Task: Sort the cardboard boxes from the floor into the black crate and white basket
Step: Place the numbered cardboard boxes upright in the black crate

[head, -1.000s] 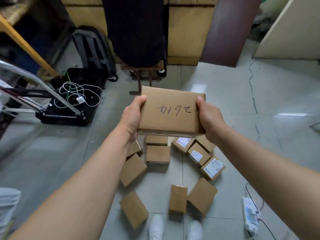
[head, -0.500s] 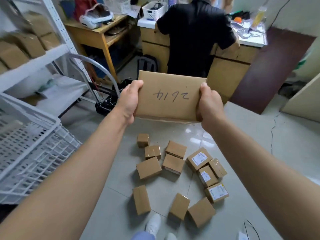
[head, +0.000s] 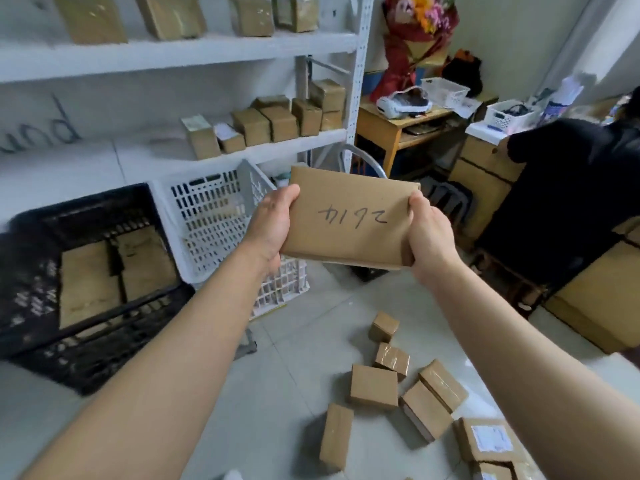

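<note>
Left hand [head: 273,228] and right hand [head: 427,233] grip the cardboard box [head: 349,220]; white basket [head: 207,216] at nine o'clock, black crate [head: 97,271] beyond.

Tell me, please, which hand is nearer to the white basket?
Left. The left hand grips the held box right in front of the white basket; the right hand holds the box's far side, away from it.

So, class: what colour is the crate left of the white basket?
Black, seen best in the head view: the crate beside the basket.
</note>
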